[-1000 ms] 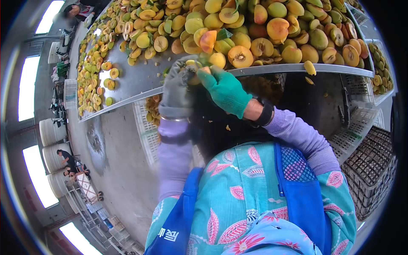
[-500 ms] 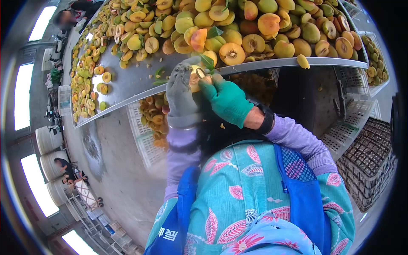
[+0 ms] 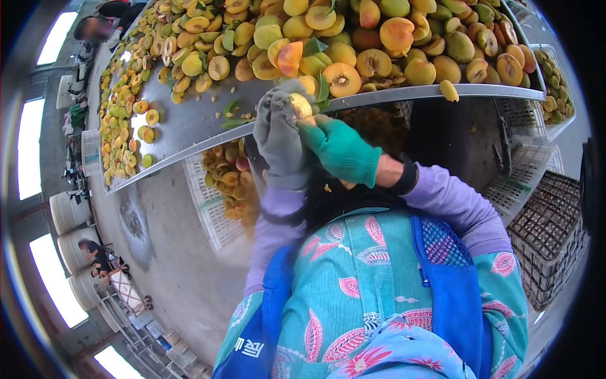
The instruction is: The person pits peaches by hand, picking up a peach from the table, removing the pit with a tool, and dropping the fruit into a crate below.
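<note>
My left hand (image 3: pixel 279 140), in a grey glove, grips a yellow peach half (image 3: pixel 301 105) just below the edge of the steel table (image 3: pixel 196 129). My right hand (image 3: pixel 341 150), in a green glove, is closed against that fruit from the right; a small tool showed in it earlier, but now I cannot make it out. A big heap of whole and halved peaches (image 3: pixel 353 38) lies on the table right behind both hands. One peach piece (image 3: pixel 449 90) sits on the table's front lip.
A white crate of peach halves (image 3: pixel 228 177) stands under the table at left. Dark and white empty crates (image 3: pixel 546 234) are stacked at right. White barrels (image 3: pixel 69 215) and crouching people (image 3: pixel 95 252) are far left; another person (image 3: pixel 101 25) works at the table's far end.
Both hands have stayed together at the table edge, shifting slightly right. The fruit has turned in my left hand, and the small ring-shaped tool seen half a second ago is hidden.
</note>
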`<state>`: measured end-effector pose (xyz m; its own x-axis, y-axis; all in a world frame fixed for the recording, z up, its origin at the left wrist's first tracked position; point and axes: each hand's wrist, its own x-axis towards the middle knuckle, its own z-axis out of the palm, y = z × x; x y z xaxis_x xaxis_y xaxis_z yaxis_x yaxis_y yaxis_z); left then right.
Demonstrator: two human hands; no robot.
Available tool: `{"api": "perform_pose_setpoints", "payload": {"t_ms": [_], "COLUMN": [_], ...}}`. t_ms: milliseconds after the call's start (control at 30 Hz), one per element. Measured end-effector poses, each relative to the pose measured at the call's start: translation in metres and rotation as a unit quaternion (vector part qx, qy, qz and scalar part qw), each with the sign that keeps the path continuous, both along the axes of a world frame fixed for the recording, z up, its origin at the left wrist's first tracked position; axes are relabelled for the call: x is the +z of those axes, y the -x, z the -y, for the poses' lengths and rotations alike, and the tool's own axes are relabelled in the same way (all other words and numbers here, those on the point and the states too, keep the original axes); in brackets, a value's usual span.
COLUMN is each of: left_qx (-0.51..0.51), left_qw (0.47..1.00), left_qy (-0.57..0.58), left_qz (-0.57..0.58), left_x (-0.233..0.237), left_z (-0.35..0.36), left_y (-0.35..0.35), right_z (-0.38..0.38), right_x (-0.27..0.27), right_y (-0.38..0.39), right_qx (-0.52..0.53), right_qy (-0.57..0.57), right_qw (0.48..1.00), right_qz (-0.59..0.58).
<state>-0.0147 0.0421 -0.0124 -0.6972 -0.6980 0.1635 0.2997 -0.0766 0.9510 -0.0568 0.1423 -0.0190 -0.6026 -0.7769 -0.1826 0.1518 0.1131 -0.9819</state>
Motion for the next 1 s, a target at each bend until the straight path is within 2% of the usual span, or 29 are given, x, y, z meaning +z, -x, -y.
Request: {"api": "perform_pose_setpoints", "payload": {"t_ms": [67, 100, 133, 167, 200, 233, 267, 300, 333, 367, 400, 433, 500, 567, 633, 667, 733, 800, 833, 867, 900, 933, 967, 1000], "left_qx": [-0.086, -0.116, -0.136, -0.133, -0.130, -0.126, -0.094, -0.111, -0.127, -0.144, -0.181, -0.223, -0.300, -0.279, -0.256, -0.254, -0.209, 0.047, -0.029, -0.110, 0.028, 0.161, 0.160, 0.156], "left_qw": [0.982, 0.988, 0.987, 0.988, 0.989, 0.989, 0.988, 0.982, 0.976, 0.969, 0.958, 0.953, 0.935, 0.931, 0.916, 0.956, 0.933, 0.983, 0.968, 0.937, 0.975, 0.949, 0.914, 0.852], "left_qy": [0.155, 0.066, -0.025, -0.017, -0.008, -0.001, -0.037, -0.054, -0.069, -0.081, -0.052, -0.004, 0.093, 0.192, 0.290, -0.078, -0.289, -0.169, -0.251, -0.325, -0.195, -0.051, 0.098, 0.242], "left_qz": [0.072, 0.075, 0.079, 0.078, 0.074, 0.072, 0.117, 0.144, 0.166, 0.186, 0.218, 0.203, 0.167, 0.139, 0.109, 0.125, 0.047, 0.049, -0.008, -0.069, 0.102, 0.267, 0.359, 0.438], "left_x": [0.005, 0.005, 0.006, 0.011, 0.018, 0.022, 0.019, 0.018, 0.019, 0.021, 0.030, 0.030, 0.027, 0.029, 0.029, 0.028, 0.021, 0.004, -0.002, -0.001, 0.002, 0.006, 0.011, 0.021], "left_z": [0.016, 0.018, 0.019, 0.017, 0.016, 0.013, 0.011, 0.012, 0.015, 0.019, 0.021, 0.025, 0.032, 0.034, 0.036, 0.030, 0.034, 0.039, 0.063, 0.098, 0.122, 0.137, 0.136, 0.131], "left_y": [-0.003, -0.002, 0.000, 0.001, 0.006, 0.009, 0.013, 0.013, 0.016, 0.019, 0.018, 0.019, 0.025, 0.021, 0.019, 0.009, -0.015, -0.037, -0.062, -0.091, -0.115, -0.124, -0.116, -0.104], "right_z": [-0.007, -0.003, 0.003, 0.004, -0.002, -0.002, -0.002, -0.003, -0.005, -0.008, -0.014, -0.019, -0.019, -0.017, -0.014, -0.012, -0.003, -0.005, -0.011, -0.021, -0.028, -0.035, -0.034, -0.033], "right_x": [-0.009, -0.004, 0.009, 0.023, 0.043, 0.039, 0.032, 0.027, 0.024, 0.023, 0.021, 0.019, 0.023, 0.033, 0.020, 0.015, 0.020, 0.023, 0.021, 0.018, 0.019, 0.020, 0.003, -0.014], "right_y": [0.011, 0.007, -0.002, -0.008, -0.003, 0.000, 0.001, 0.001, 0.003, 0.008, 0.011, 0.011, 0.011, 0.011, 0.010, 0.009, 0.003, -0.001, 0.003, 0.014, 0.022, 0.030, 0.033, 0.036], "right_qx": [0.023, 0.010, -0.006, -0.024, -0.019, -0.018, -0.015, -0.010, -0.001, 0.047, 0.090, 0.131, 0.105, 0.068, 0.177, 0.228, 0.266, 0.301, 0.316, 0.328, 0.266, 0.205, 0.147, 0.086], "right_qy": [-0.049, -0.005, 0.040, 0.084, 0.043, 0.054, 0.062, 0.068, 0.089, 0.137, 0.182, 0.222, 0.156, 0.083, 0.214, 0.274, 0.291, 0.307, 0.320, 0.314, 0.277, 0.232, 0.180, 0.129], "right_qw": [0.985, 1.000, 0.979, 0.923, 0.890, 0.906, 0.920, 0.933, 0.924, 0.878, 0.818, 0.744, 0.815, 0.885, 0.765, 0.688, 0.675, 0.644, 0.623, 0.645, 0.699, 0.749, 0.755, 0.756], "right_qz": [-0.163, 0.018, 0.199, 0.373, 0.454, 0.419, 0.386, 0.352, 0.371, 0.456, 0.539, 0.616, 0.548, 0.452, 0.580, 0.632, 0.623, 0.633, 0.640, 0.615, 0.604, 0.585, 0.613, 0.636]}}
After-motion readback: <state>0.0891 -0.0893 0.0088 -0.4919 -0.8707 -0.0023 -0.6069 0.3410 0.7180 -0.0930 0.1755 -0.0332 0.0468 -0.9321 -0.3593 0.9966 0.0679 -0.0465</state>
